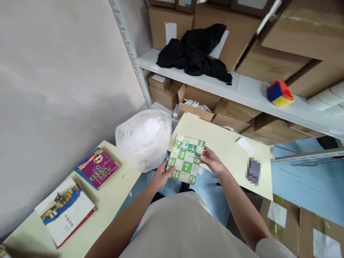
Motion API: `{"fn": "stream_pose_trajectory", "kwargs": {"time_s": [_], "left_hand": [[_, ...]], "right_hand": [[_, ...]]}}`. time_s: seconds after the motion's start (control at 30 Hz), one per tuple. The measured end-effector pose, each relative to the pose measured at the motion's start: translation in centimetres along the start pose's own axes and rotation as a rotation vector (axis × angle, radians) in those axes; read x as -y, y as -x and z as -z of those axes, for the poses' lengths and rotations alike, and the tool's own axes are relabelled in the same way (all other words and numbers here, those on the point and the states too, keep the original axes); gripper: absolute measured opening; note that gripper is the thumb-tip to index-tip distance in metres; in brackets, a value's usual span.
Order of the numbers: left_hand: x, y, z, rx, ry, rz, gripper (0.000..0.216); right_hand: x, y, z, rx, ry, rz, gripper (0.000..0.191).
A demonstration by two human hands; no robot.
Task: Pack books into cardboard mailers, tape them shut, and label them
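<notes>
Green-white book (186, 159) | left grip (162, 175): lower-left edge | right grip (212, 160): right edge

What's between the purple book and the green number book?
In the head view, a puffy white plastic bag and a strip of pale tabletop lie between the purple book and the green number book.

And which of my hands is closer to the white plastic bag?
Left. Your left hand, holding the green book by its lower left corner, is just beside the bag; your right hand, on the book's opposite edge, is farther off.
</notes>
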State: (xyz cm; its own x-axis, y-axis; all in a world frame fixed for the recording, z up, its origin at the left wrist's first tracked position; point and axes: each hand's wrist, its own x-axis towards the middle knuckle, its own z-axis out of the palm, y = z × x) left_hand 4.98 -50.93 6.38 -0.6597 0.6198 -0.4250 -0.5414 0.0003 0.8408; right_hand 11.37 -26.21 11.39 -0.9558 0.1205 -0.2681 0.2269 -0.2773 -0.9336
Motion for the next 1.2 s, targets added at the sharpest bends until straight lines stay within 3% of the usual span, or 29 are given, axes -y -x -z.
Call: {"fn": "stream_pose_trajectory", "kwargs": {"time_s": [0.17,0.33,0.5,0.67,0.87,0.97,1.2], "left_hand": [[0.3,-3.6,-6.5,0.054,-0.054,0.066,0.056],[-0.8,-5.7,-9.3,0.094,-0.103,0.084,0.057],[-1.6,-7.9,-9.9,0.112,-0.196,0.112,0.051],[-1.9,-10.7,-9.7,0.115,-0.231,0.126,0.052],[-3.2,-14.2,-9.3,0.257,-0.235,0.103,0.051],[-3.3,-15.8,-9.2,0.258,-0.226,0.081,0.053],[-3.5,-17.6,-9.9,0.318,-0.076,0.173,0.062]], "right_hand": [[-0.8,1.6,4.0,-0.282,-0.024,0.01,0.05],[0.2,2.5,8.3,-0.344,-0.066,0.013,0.047],[0.5,2.2,10.5,-0.371,-0.078,-0.029,0.049],[1.5,0.6,11.3,-0.489,-0.058,0.054,0.046],[2.5,-1.2,11.7,-0.648,-0.082,0.068,0.044],[2.3,-1.6,12.1,-0.688,-0.098,0.069,0.041],[1.6,-1.7,13.7,-0.648,-0.153,0.119,0.032]]}}
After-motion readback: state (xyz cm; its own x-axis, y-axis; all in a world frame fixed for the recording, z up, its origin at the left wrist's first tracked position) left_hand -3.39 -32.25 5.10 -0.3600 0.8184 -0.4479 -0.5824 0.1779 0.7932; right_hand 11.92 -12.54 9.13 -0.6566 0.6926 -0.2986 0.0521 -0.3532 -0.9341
